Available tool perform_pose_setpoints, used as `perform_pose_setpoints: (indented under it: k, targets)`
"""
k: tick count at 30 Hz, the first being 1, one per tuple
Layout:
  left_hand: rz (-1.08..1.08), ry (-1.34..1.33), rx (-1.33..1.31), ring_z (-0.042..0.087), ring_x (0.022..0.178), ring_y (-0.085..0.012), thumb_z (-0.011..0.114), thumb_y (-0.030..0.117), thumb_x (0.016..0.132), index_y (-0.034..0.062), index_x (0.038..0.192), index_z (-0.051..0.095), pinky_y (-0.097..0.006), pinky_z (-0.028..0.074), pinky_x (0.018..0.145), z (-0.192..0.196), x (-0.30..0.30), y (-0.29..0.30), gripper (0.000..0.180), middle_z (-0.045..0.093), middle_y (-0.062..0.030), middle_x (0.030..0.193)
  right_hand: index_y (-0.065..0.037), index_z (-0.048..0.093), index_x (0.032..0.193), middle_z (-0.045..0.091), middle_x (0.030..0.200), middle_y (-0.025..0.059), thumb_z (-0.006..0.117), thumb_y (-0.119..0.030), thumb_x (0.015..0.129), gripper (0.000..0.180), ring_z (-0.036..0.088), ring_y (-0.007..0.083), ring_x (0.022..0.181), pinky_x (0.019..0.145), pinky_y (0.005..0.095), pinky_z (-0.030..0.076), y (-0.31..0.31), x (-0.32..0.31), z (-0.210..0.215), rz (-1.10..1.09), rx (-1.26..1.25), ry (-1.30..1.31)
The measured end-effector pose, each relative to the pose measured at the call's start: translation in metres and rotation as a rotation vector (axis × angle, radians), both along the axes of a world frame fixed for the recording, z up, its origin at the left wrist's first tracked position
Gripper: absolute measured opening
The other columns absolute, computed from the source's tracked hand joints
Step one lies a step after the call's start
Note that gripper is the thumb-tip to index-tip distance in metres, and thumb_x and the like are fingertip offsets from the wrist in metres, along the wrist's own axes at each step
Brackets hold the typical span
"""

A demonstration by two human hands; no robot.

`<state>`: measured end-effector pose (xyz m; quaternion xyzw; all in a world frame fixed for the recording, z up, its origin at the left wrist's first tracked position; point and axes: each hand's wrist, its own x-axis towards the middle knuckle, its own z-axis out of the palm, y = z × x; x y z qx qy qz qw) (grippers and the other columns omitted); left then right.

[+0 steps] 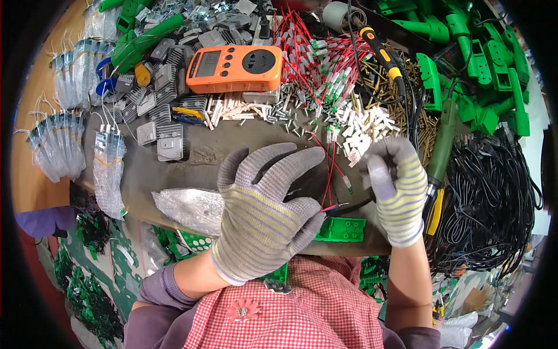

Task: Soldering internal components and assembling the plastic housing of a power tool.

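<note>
Slim red wire (332,207) with bare tip being pinched by grey striped-gloved left hand (261,212), just beyond shallow green plastic case (343,229), near side. Matching-gloved right hand (401,195) being curled at right; grip cannot be told. Wire likely best being steadied, tip exposed.

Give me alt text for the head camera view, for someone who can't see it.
A person's gloved left hand pinches a thin wire end above a cluttered bench, with the gloved right hand curled nearby. Beyond lie an orange meter, red wires and small white pieces; green housings and black cables crowd the right side.
</note>
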<state>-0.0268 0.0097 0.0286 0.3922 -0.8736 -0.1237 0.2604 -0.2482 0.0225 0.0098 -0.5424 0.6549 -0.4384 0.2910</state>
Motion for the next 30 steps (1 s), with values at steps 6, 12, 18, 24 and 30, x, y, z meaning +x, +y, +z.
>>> perform_pose_setpoints:
  k: [6, 12, 18, 24, 30]
  targets:
    - [-0.023, -0.006, 0.008, 0.051, 0.118, -0.0375, 0.077, 0.025, 0.067, 0.0172, 0.078, 0.072, -0.054, 0.034, 0.099, -0.001, -0.002, -0.001, 0.014, 0.060, -0.0087, 0.133, -0.006, 0.064, 0.090, 0.061, 0.085, 0.0130, 0.072, -0.001, 0.076, 0.017, 0.059, 0.0346, 0.082, 0.075, 0.0432, 0.048, -0.004, -0.030, -0.006, 0.073, -0.302, 0.738]
    - [0.001, -0.004, -0.010, 0.051, 0.118, -0.0378, 0.077, 0.024, 0.067, 0.0164, 0.079, 0.073, -0.053, 0.034, 0.099, 0.001, -0.002, 0.000, 0.015, 0.059, -0.0096, 0.133, -0.006, 0.063, 0.085, 0.060, 0.085, 0.0135, 0.076, -0.008, 0.073, 0.018, 0.059, 0.0345, 0.083, 0.077, 0.0448, 0.048, -0.021, -0.013, -0.011, 0.151, -0.201, 0.813]
    - [-0.005, 0.019, 0.004, 0.052, 0.118, -0.0382, 0.077, 0.025, 0.068, 0.0165, 0.078, 0.072, -0.053, 0.034, 0.099, -0.001, -0.001, 0.000, 0.014, 0.059, -0.0097, 0.133, -0.005, 0.062, 0.085, 0.060, 0.083, 0.0144, 0.073, -0.007, 0.073, 0.016, 0.059, 0.0360, 0.084, 0.077, 0.0451, 0.047, -0.028, -0.019, -0.012, 0.239, -0.131, 0.758]
    - [-0.008, -0.004, -0.005, 0.052, 0.117, -0.0386, 0.076, 0.026, 0.069, 0.0163, 0.079, 0.071, -0.054, 0.035, 0.099, 0.001, -0.003, 0.000, 0.015, 0.060, -0.0106, 0.132, -0.003, 0.063, 0.096, 0.066, 0.093, 0.0029, 0.066, 0.003, 0.087, 0.011, 0.060, 0.0033, 0.083, 0.069, 0.0180, 0.046, 0.022, 0.000, 0.018, 0.103, 0.013, -0.179]
    - [-0.012, 0.000, -0.012, 0.052, 0.116, -0.0394, 0.076, 0.025, 0.069, 0.0160, 0.080, 0.070, -0.053, 0.035, 0.098, -0.001, -0.001, -0.001, 0.016, 0.059, -0.0117, 0.132, -0.001, 0.064, 0.102, 0.064, 0.094, 0.0023, 0.066, 0.005, 0.087, 0.017, 0.059, 0.0060, 0.083, 0.073, 0.0196, 0.047, 0.032, 0.007, 0.016, 0.216, 0.056, -0.549]
